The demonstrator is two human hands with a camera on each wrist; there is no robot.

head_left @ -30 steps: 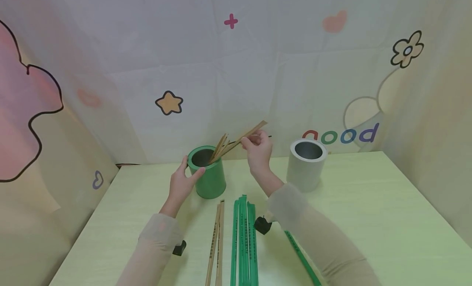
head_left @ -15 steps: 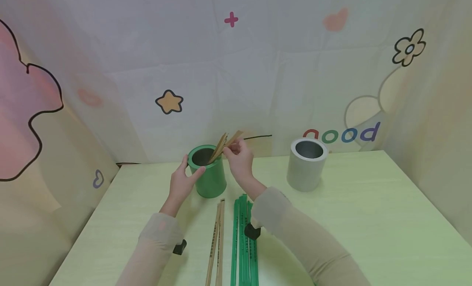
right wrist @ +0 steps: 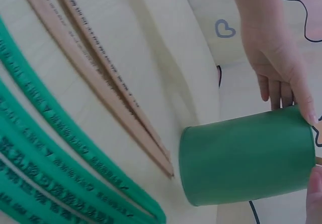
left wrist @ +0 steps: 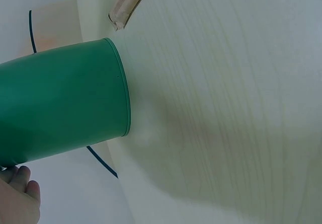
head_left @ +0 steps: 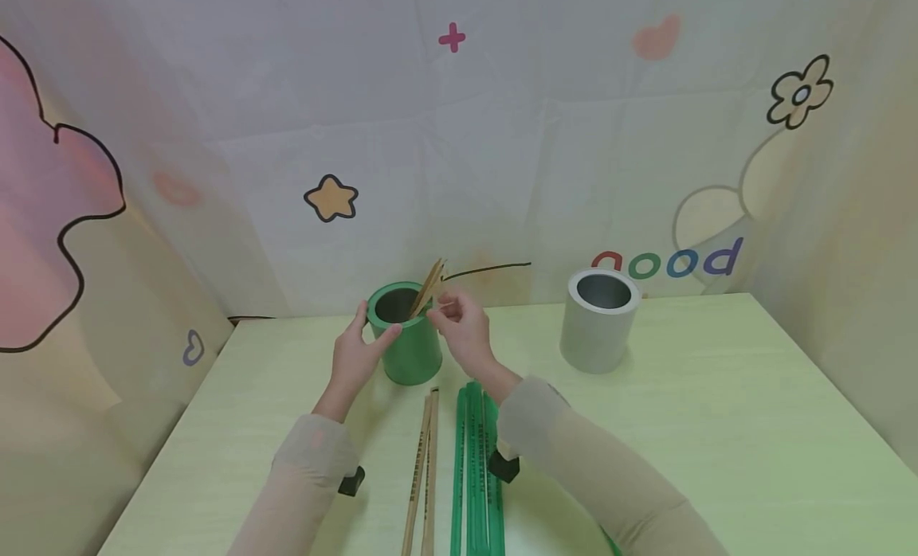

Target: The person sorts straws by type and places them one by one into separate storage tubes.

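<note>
So, green cup upright on table, brown sticks leaning out; left hand grips its rim, right hand at its right edge, can't tell if pinching anything; loose brown sticks, green sticks nearer, white cup off right

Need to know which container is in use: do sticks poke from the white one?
No, nothing pokes out of the white container, while brown sticks rise from the green container.
</note>
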